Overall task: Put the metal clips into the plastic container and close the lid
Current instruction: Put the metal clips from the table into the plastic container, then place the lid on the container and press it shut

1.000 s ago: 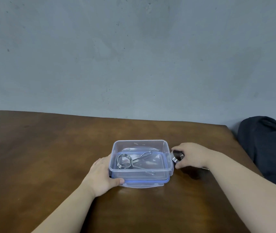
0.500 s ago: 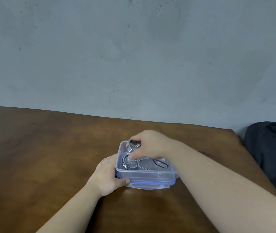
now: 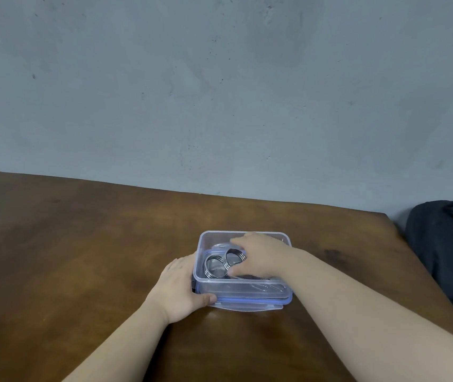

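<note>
While inside container (image 3: 236, 290) rim, right hand (image 3: 261, 256).

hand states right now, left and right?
Left hand: grips the plastic container at its left end.
Right hand: inside the container, pinching a metal clip.

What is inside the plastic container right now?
Two metal clips show through the plastic container: a lying clip at its left, and a held clip pinched by the right hand reaching in. The hand hides the back right of the floor.
</note>
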Available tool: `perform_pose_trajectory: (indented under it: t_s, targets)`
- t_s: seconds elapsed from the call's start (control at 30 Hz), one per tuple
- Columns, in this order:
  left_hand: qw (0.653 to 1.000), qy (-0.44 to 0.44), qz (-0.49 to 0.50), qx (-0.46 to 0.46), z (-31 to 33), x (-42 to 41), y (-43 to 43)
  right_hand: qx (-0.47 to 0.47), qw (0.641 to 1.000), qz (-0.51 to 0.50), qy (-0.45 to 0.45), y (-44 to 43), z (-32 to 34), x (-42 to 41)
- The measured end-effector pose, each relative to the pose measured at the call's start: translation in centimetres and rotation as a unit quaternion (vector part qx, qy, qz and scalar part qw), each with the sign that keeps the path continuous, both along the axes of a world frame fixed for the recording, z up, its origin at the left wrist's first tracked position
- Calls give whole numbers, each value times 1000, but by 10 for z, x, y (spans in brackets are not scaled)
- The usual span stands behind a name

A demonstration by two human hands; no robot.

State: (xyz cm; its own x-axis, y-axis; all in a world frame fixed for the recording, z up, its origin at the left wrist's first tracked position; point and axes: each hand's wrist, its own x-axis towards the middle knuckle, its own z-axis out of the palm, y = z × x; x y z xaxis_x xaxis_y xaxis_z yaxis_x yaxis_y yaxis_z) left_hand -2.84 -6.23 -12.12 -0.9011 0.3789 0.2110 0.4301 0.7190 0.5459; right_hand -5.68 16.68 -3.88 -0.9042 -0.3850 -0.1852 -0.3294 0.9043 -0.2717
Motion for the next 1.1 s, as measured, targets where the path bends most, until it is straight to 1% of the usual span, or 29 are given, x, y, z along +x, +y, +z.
perform_pose_trajectory:
  t_s: [0.07,0.13,0.2,0.27,0.33,0.37,0.53,0.57,0.63,0.7,0.77,0.83,0.97,1.03,1.1]
  targets:
    - [1000,0,3,7,-1,0,-1,-43,999,-21,15,10,6,7]
    - [1000,-3,6,14,0,1,0,-76,995,-32,58,22,7,18]
    - [1000,0,5,18,2,2,0,-93,994,-20,60,30,8,34]
    - [1000,-4,2,12,2,3,0,-53,998,12,45,34,6,49]
    - [1000,-26,7,0,-3,2,-2,24,997,51,60,35,-1,56]
    - [999,-33,15,-4,-6,3,-3,46,994,62,75,35,-5,57]
    - [995,-76,58,22,-5,19,2,47,987,54,145,34,1,66]
    - [995,-78,62,7,-3,23,4,44,986,47,155,36,4,69]
    - [993,-69,69,-64,-4,29,9,45,983,34,176,41,10,72]
    - [989,-48,73,-117,-9,32,13,35,982,19,183,49,16,71]
    - [991,-10,47,-121,-14,32,16,31,983,11,182,58,22,68]
    - [990,48,1,-134,-16,35,17,40,981,14,188,65,28,67]
    - [968,180,-57,-167,-15,41,16,37,978,13,205,77,33,67]
    - [964,217,-79,-134,-5,46,13,38,978,8,205,82,33,67]
    - [963,247,-81,-75,15,52,5,39,977,1,208,88,31,66]
